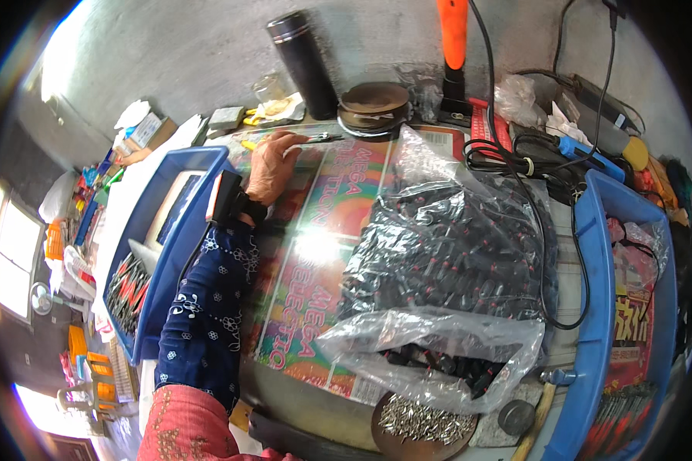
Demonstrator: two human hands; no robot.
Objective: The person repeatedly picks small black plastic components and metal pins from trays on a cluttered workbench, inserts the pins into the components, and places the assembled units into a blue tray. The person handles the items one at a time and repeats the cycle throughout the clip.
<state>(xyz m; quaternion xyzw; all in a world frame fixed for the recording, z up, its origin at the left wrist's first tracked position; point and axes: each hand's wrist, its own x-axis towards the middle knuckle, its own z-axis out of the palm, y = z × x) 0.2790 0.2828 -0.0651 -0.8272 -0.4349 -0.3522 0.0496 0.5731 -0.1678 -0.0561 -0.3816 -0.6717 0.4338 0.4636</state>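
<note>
Fingers bent and slightly parted, the left hand [271,173] is down at the far side of the table [315,401], and what sits between those fingertips I can't tell. The right hand is out of view, so no telling its state either. Right beside the left hand lies a slim metal tool [324,138], its dark tip pointing off to the right, while a yellow piece [247,144] pokes out on the hand's other side; whether they're one tool, the hand hides that. On the wrist, a dark device [224,198] with a strap, and below it the patterned blue sleeve [207,307].

Close in on the left, a blue bin [178,244] runs along the forearm, red-and-black slim pieces [128,292] piled in its near end. Just past the tool's tip, a stack of round discs [373,104] blocks that side, a black bottle [304,65] leaning behind. Across to the right, a big clear bag [446,253] of dark pieces hogs the table over a colourful printed sheet [284,338], with a black cable [544,261] looping over its right side. Nearest the camera, a brown dish [384,439] heaped with small metal parts [427,421]; far right, another blue bin [592,307].
</note>
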